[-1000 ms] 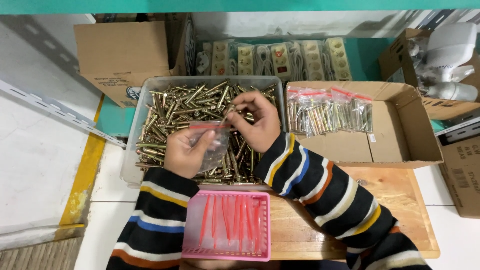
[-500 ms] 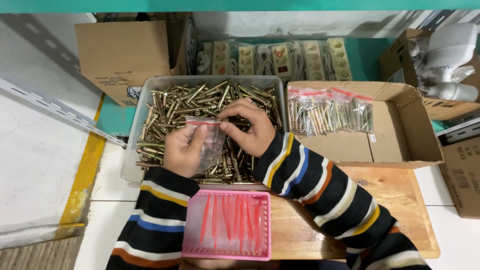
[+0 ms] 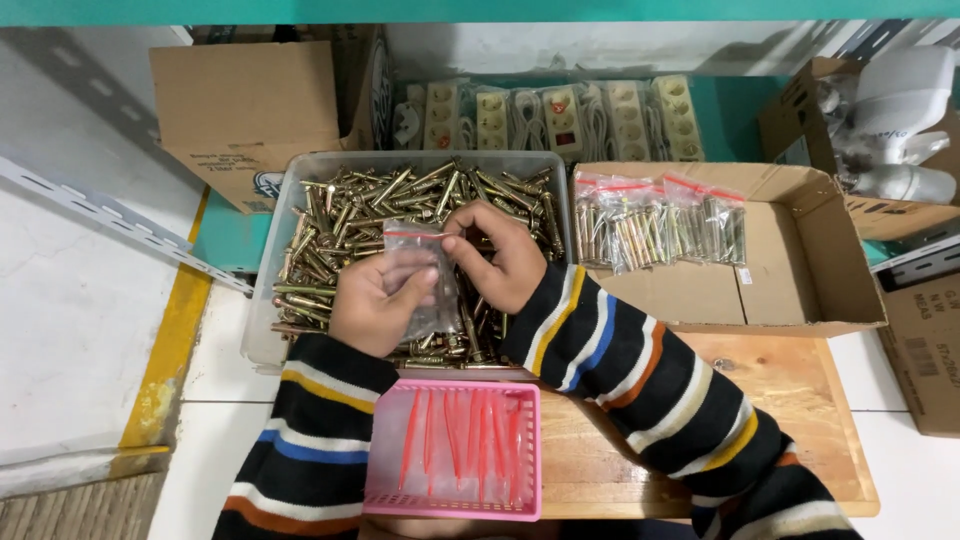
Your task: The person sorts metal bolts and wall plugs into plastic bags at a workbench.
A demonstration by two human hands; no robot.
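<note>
Take the pink basket (image 3: 452, 505) as your landmark: it holds red strips and sits on a wooden board (image 3: 790, 400). Up and to its right you see an open carton (image 3: 800, 290) with filled bags (image 3: 660, 220) along its back. Farther up lie power strips (image 3: 560, 115). Up left stands another cardboard box (image 3: 250, 110).

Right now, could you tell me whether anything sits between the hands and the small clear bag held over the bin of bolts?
Nothing visible does: the left hand and right hand both grip the small clear bag directly, above the bin of bolts.
</note>
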